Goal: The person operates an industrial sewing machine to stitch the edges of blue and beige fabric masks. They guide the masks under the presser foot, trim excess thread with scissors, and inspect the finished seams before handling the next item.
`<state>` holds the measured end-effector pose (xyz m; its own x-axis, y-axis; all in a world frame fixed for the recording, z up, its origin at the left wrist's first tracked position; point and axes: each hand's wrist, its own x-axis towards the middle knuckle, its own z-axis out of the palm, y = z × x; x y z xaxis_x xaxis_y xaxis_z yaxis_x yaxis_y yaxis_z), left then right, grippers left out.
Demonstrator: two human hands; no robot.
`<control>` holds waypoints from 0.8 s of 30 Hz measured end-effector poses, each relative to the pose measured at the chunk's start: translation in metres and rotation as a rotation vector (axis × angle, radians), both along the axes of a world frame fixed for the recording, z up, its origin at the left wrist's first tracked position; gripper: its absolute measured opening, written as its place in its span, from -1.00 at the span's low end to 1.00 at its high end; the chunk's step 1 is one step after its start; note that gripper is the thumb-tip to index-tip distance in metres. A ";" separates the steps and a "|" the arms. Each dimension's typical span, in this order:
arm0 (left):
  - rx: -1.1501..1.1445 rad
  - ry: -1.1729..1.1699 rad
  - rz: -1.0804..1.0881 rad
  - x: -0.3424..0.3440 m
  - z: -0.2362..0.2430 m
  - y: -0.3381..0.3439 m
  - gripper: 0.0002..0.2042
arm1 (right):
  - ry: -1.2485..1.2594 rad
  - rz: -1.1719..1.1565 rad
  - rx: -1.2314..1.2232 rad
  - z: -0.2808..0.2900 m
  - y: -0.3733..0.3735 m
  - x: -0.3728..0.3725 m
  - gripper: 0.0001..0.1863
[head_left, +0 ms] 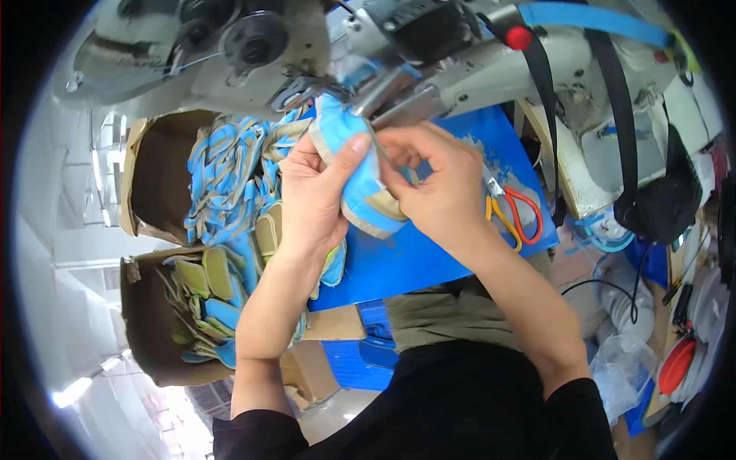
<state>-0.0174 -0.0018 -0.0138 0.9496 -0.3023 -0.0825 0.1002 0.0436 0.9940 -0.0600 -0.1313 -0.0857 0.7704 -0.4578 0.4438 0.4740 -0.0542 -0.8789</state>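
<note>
A light-blue fabric piece with beige edging [359,192] hangs in front of the sewing machine [399,96], its upper end close to the machine's metal parts. My left hand [310,192] grips the piece from its left side, the thumb pressed flat on the blue face. My right hand [445,180] is closed at the piece's right edge, thumb and fingers pinched together there. The fingertips partly hide what they pinch. Scissors with red and orange handles [512,215] lie beside my right wrist on the blue work surface [414,264].
To the left, a heap of blue and beige strips [234,176] lies by an open cardboard box [165,169]. A lower box [157,314] holds several green and blue padded pieces [211,284]. Black straps [613,100] hang at the right. Thread scraps [479,149] lie near the scissors.
</note>
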 end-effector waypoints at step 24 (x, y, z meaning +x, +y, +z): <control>0.128 -0.175 -0.057 0.009 -0.007 -0.003 -0.85 | 0.056 0.098 -0.061 -0.010 -0.006 0.000 -0.64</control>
